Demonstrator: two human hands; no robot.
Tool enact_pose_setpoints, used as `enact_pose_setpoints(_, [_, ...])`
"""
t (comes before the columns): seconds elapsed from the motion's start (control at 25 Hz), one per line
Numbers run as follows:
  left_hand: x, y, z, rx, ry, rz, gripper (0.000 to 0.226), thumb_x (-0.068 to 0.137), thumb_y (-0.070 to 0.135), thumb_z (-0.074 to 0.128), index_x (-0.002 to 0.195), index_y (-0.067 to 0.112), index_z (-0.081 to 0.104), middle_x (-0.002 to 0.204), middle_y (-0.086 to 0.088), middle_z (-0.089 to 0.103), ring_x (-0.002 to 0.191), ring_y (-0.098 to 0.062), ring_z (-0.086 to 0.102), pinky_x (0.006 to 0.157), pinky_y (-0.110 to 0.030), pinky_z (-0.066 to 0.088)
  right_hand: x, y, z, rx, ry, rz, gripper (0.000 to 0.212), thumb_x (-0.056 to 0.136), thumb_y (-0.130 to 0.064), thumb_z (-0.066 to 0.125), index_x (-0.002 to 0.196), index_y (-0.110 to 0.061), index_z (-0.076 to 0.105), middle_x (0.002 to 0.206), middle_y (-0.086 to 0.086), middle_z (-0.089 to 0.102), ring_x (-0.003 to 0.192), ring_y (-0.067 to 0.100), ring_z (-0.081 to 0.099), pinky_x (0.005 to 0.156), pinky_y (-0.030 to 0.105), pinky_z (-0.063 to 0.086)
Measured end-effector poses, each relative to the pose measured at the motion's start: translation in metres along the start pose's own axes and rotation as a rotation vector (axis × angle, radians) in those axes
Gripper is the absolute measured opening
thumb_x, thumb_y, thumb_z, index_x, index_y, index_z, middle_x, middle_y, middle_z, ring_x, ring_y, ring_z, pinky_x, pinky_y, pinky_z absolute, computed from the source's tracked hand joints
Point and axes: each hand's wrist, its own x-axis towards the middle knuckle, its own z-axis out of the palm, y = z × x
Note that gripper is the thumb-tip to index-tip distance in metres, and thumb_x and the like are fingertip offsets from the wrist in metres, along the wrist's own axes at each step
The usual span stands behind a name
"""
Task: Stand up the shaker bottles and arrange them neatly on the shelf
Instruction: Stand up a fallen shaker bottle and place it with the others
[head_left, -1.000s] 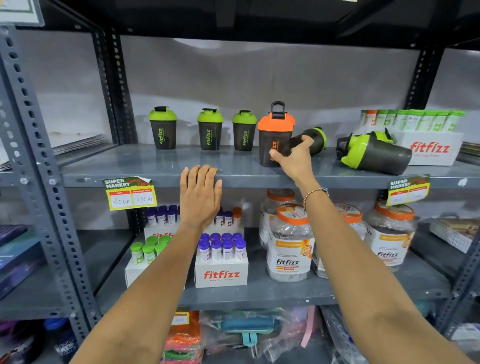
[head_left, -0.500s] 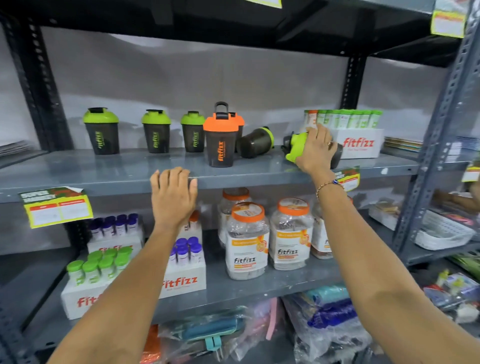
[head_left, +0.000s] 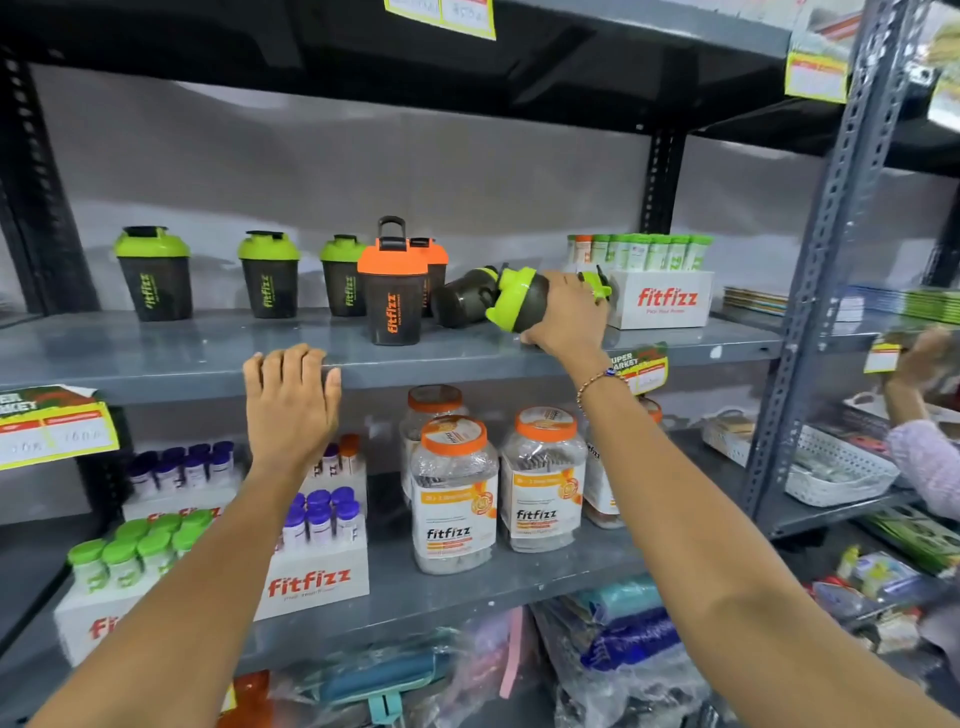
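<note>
A dark shaker bottle with a lime-green lid (head_left: 519, 299) is tilted on its side toward the right of the grey shelf (head_left: 208, 353), the right hand (head_left: 569, 317) wrapped around its body. It looks like light, rigid, smooth plastic, so the wide middle is probably the surest hold. Just left, a second dark bottle (head_left: 462, 301) lies tipped. Further left stand two orange-lidded shakers (head_left: 395, 296) and three green-lidded ones (head_left: 270, 278). The left hand (head_left: 291, 400) rests flat and unclenched on the near shelf edge.
</note>
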Motion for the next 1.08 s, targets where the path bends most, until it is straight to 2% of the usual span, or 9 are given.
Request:
enact_pose_setpoints(0.12, [-0.001,-0.011,-0.009,-0.001,-0.040,0.125,0.050,0.100,0.036,0.028,0.115,-0.001,0.058,0.116,-0.020,0.061,0.105,-0.037,0.054,0.101,-0.050,0.034,-0.021,-0.039,-0.005,0.157,0.073,-0.034,0.084,0.061,-0.048,0.081,0.131,-0.016,0.047,0.130,0.007,0.053,0.123,0.030,0.049,0.096,0.045,0.044])
enact_pose_setpoints(0.24, [-0.003,-0.035,-0.020,0.036,-0.033,0.157,0.050,0.100,0.034,0.029,0.119,-0.001,0.059,0.115,-0.019,0.063,0.104,-0.037,0.056,0.102,-0.050,0.035,-0.047,-0.089,-0.007,0.356,0.117,-0.071,0.085,0.058,-0.054,0.080,0.125,-0.014,0.048,0.125,0.006,0.054,0.119,0.028,0.050,0.093,0.042,0.047])
enact_pose_setpoints(0.36, [-0.005,-0.072,-0.032,0.116,-0.050,0.189,0.048,0.099,0.034,0.031,0.119,0.001,0.059,0.112,-0.017,0.063,0.101,-0.037,0.056,0.101,-0.050,0.036,-0.073,-0.151,-0.005,0.511,0.054,-0.115,0.087,0.057,-0.056,0.080,0.124,-0.012,0.045,0.125,0.005,0.054,0.119,0.027,0.050,0.090,0.040,0.047])
enact_pose_setpoints(0.52, [-0.007,-0.142,-0.056,0.161,-0.095,0.133,0.045,0.099,0.035,0.031,0.108,0.003,0.061,0.103,-0.015,0.065,0.096,-0.036,0.059,0.098,-0.050,0.039,-0.094,-0.231,0.008,0.641,-0.014,-0.171,0.088,0.058,-0.057,0.080,0.126,-0.014,0.045,0.128,0.003,0.054,0.122,0.025,0.050,0.090,0.038,0.045])
enact_pose_setpoints(0.64, [-0.016,-0.209,-0.072,0.148,-0.100,0.105,0.046,0.099,0.037,0.030,0.107,0.005,0.062,0.104,-0.013,0.066,0.097,-0.035,0.062,0.098,-0.045,0.037,-0.100,-0.293,0.026,0.753,-0.072,-0.145,0.086,0.057,-0.057,0.080,0.124,-0.014,0.046,0.126,0.002,0.055,0.120,0.024,0.052,0.091,0.038,0.045])
enact_pose_setpoints(0.8, [-0.019,-0.283,-0.081,0.101,-0.148,0.117,0.051,0.099,0.037,0.029,0.115,0.000,0.061,0.112,-0.016,0.066,0.105,-0.034,0.062,0.102,-0.039,0.031,-0.101,-0.371,0.056,0.954,-0.133,-0.051,0.087,0.057,-0.054,0.082,0.121,-0.007,0.046,0.123,0.006,0.057,0.115,0.026,0.056,0.093,0.040,0.049])
enact_pose_setpoints(0.88, [-0.018,-0.308,-0.083,0.049,-0.131,0.089,0.050,0.100,0.035,0.030,0.113,-0.002,0.060,0.108,-0.018,0.066,0.100,-0.037,0.061,0.095,-0.039,0.033,-0.100,-0.402,0.071,1.042,-0.189,-0.020,0.086,0.060,-0.049,0.084,0.121,-0.005,0.042,0.121,0.008,0.056,0.113,0.026,0.056,0.091,0.039,0.049])
enact_pose_setpoints(0.96, [-0.021,-0.320,-0.081,0.022,-0.073,0.138,0.046,0.100,0.033,0.032,0.110,-0.002,0.060,0.104,-0.019,0.065,0.095,-0.038,0.060,0.088,-0.039,0.035,-0.100,-0.426,0.084,1.080,-0.260,-0.012,0.085,0.065,-0.045,0.083,0.122,-0.003,0.036,0.123,0.012,0.055,0.114,0.028,0.055,0.088,0.036,0.048])
enact_pose_setpoints(1.08, [-0.027,-0.318,-0.067,-0.007,0.033,0.098,0.042,0.101,0.030,0.031,0.108,0.000,0.060,0.106,-0.016,0.063,0.098,-0.034,0.056,0.091,-0.039,0.035,-0.096,-0.452,0.105,1.063,-0.277,-0.016,0.089,0.067,-0.043,0.083,0.125,-0.001,0.030,0.129,0.016,0.051,0.118,0.030,0.052,0.090,0.036,0.045])
